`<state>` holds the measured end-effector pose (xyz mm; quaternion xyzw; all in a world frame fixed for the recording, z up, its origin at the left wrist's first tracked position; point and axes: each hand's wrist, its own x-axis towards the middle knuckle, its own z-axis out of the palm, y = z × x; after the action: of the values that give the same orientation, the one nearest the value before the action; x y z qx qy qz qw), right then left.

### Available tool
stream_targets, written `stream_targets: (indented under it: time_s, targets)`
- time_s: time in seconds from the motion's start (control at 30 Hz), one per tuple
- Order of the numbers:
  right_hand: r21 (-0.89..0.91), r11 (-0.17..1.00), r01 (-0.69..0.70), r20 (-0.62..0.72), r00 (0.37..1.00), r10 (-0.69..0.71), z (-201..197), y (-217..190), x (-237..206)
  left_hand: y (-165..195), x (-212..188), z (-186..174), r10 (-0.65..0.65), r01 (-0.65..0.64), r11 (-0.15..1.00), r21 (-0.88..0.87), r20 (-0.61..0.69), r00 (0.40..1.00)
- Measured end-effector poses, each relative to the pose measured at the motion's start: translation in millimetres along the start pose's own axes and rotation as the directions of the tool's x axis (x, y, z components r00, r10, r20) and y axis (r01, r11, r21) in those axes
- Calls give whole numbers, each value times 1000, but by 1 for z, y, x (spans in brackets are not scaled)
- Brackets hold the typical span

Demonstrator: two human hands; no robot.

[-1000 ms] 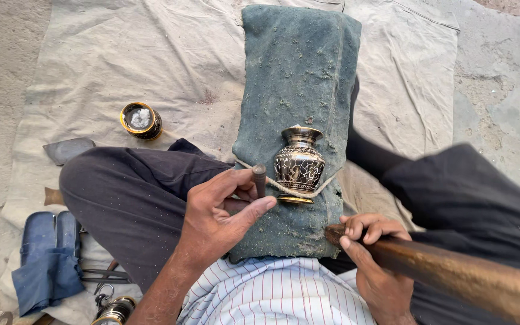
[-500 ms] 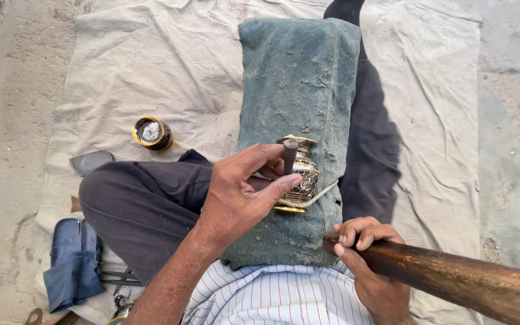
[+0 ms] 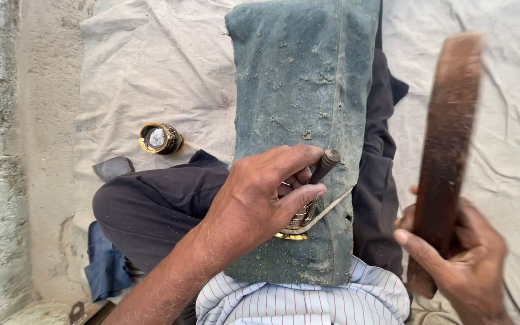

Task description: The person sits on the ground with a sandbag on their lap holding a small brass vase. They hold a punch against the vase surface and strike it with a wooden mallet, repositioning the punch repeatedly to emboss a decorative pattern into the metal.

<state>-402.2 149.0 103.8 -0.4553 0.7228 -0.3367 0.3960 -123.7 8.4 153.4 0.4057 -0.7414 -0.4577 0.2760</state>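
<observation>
Sitting on a pale sheet [image 3: 151, 72] with a dusty green pad [image 3: 308, 78] laid along the outstretched leg, the person is pinning a small engraved brass vase [image 3: 299, 218] against that pad, near its six o'clock end. The left hand [image 3: 260, 198] is covering most of the vase, thumb and fingers clamped around a short dark punch [image 3: 323, 167] whose blunt head is pointing toward one o'clock. A cord [image 3: 326, 210] is running across the pad just beside the vase. At four o'clock the right hand [image 3: 464, 253] is gripping a long wooden bat [image 3: 449, 138], fingers wrapped tight on its lower end, the blade standing raised and blurred toward twelve o'clock. A little round tin [image 3: 159, 138] is lying on the sheet at ten o'clock, well apart from the work. Judging from this, the risk is a glancing blow: the punch head is small and close to the left knuckles, so a bat coming down off line could be striking the fingers, or skidding the punch across the engraved surface and scarring it. The vase, held only by hand pressure on soft padding, could also be rolling aside.
</observation>
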Motion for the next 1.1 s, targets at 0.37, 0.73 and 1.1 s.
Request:
stream_targets:
  time_s: [0.37, 0.73, 1.1]
  targets:
    - [-213, 952, -220, 160, 953, 256, -33, 25, 18, 14, 10, 11, -109, 101, 985, 140, 55, 992]
    - [-543, 827, 143, 103, 989, -103, -52, 2, 44, 21, -12, 42, 79, -21, 934, 357, -149, 986]
    - [-709, 546, 447, 272, 887, -374, -51, -49, 66, 23, -17, 47, -32, 93, 945, 314, -195, 980]
